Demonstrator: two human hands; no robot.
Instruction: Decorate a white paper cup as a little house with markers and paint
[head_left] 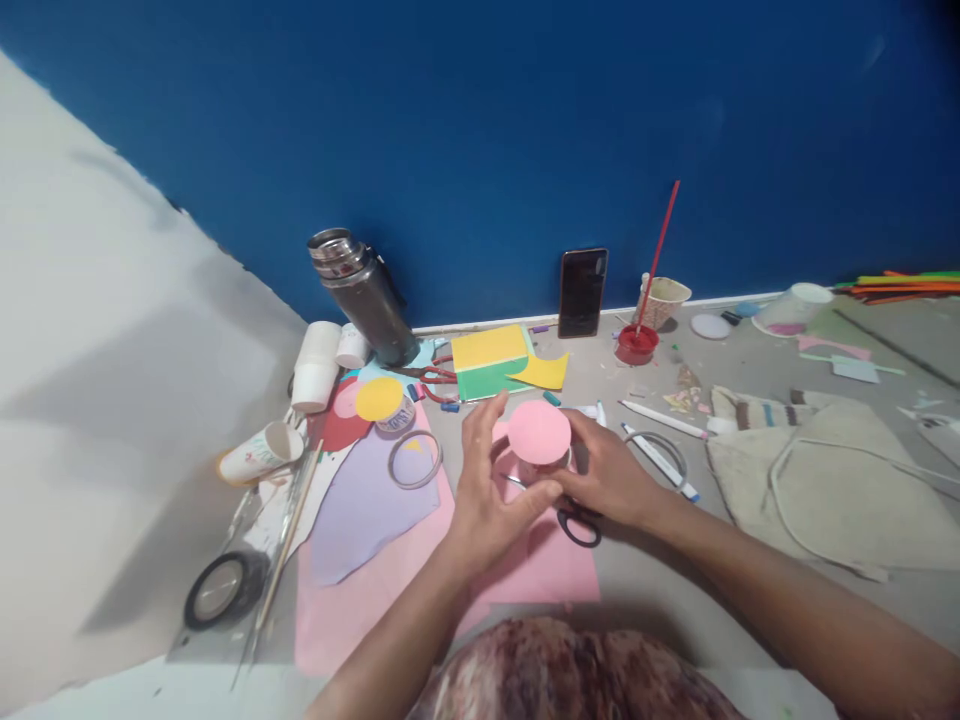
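Note:
A round pink paper disc (539, 432) lies flat on top of a small cup-like thing (541, 468), mostly hidden behind my fingers. From the right side, my right hand (600, 465) is closed around this cup. My left hand (491, 490) curves about its left side, fingers raised and thumb across the front, close to the right thumb. Just below sit black-handled scissors (580, 528), partly covered, on pink paper (555, 575). To the left, a yellow disc (380, 399) rests on a small patterned cup (397, 416).
A steel flask (367, 300), white paper cups (315, 368) and black tape (217, 590) stand left. Against the blue wall leans a phone (583, 293). A red pot (637, 346) with a brush, markers (660, 462) and a cloth bag (832, 485) are right.

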